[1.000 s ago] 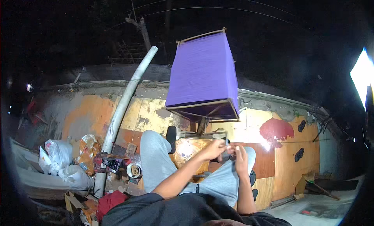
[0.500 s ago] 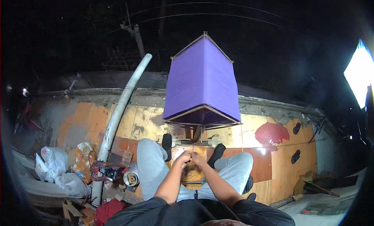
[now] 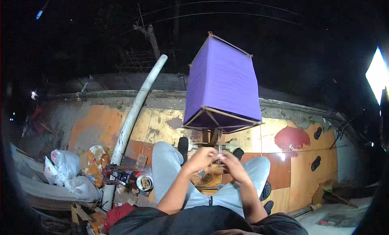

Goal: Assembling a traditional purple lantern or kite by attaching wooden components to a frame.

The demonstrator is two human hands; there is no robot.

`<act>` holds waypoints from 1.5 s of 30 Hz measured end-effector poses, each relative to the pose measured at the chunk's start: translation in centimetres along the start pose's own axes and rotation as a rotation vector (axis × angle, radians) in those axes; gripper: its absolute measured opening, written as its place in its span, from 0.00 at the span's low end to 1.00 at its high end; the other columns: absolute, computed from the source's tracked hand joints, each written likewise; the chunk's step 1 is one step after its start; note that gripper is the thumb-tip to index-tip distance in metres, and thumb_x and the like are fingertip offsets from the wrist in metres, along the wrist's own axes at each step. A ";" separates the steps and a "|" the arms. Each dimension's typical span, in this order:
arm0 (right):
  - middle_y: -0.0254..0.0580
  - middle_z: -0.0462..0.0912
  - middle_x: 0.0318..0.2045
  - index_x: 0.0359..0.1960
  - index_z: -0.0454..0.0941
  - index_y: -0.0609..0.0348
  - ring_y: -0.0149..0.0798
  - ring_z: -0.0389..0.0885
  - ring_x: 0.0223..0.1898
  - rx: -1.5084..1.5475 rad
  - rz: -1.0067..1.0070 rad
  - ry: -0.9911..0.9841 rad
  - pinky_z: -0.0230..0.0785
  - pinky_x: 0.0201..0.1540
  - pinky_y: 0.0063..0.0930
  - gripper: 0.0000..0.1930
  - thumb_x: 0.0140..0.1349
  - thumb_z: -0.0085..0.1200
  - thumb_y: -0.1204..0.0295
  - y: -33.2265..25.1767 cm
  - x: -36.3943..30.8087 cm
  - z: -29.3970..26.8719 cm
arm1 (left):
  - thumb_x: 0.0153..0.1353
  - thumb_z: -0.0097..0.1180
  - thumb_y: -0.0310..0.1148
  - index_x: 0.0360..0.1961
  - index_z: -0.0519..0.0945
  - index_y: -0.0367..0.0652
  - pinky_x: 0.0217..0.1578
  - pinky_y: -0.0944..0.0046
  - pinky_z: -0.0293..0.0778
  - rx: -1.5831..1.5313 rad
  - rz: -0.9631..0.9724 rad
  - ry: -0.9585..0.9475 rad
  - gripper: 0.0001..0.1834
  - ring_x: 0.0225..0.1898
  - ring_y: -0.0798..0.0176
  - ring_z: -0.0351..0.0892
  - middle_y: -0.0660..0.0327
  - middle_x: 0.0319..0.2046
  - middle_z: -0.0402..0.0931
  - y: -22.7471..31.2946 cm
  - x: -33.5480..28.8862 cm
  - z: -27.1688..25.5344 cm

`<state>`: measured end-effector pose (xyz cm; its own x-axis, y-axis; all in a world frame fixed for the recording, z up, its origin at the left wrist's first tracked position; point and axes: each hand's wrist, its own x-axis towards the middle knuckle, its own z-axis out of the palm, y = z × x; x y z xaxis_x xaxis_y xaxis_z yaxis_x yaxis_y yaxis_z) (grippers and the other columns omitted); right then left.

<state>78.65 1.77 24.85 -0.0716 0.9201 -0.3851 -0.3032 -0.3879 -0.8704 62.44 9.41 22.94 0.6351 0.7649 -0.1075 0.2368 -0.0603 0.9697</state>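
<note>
A large box-like form of purple covering on a frame of thin light sticks rises before me, its dark underside toward me. A thin upright stick comes down from beneath it between my hands. My left hand has its fingers curled in at the stick from the left. From the right, my right hand bends its fingers onto the same stick. The fingertips meet there and are slightly blurred. Under my hands, between my legs, is a yellowish-brown patterned surface, partly hidden by them.
A long pale pole leans at the left. Near it are white plastic bags, a round container and red cloth. Dark slippers lie on the boards at right. A bright lamp glows at the right edge.
The purple form has turned about its upright stick, showing a broader right face. My hands have risen a little and moved from clasped together to fingers around the stick. The view has shifted slightly.
</note>
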 end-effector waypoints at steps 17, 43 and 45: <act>0.72 0.73 0.50 0.55 0.66 0.76 0.59 0.71 0.55 -0.811 0.222 0.169 0.63 0.58 0.40 0.35 0.60 0.47 0.50 14.7 11.3 -4.8 | 0.62 0.45 0.35 0.34 0.80 0.39 0.22 0.63 0.69 -0.058 -0.552 0.002 0.13 0.22 0.64 0.74 0.58 0.24 0.78 -21.2 5.5 7.5; 0.40 0.77 0.22 0.39 0.74 0.68 0.31 0.73 0.17 -0.081 -0.009 0.712 0.67 0.20 0.26 0.18 0.52 0.59 0.65 10.3 7.1 -11.5 | 0.64 0.44 0.33 0.38 0.74 0.44 0.14 0.70 0.58 -0.566 -0.440 -0.096 0.08 0.17 0.73 0.67 0.67 0.21 0.72 -7.7 8.4 15.7; 0.45 0.78 0.26 0.40 0.74 0.71 0.35 0.76 0.24 -0.133 0.055 0.711 0.71 0.28 0.32 0.21 0.49 0.60 0.66 14.5 9.5 -11.8 | 0.64 0.45 0.32 0.40 0.75 0.42 0.17 0.68 0.63 -0.568 -0.487 -0.011 0.09 0.20 0.71 0.70 0.64 0.26 0.75 -10.7 7.7 15.0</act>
<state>84.79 4.26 4.95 0.5656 0.6587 -0.4961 -0.1959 -0.4771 -0.8568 75.81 6.29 8.44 0.5635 0.6135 -0.5532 0.0789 0.6266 0.7753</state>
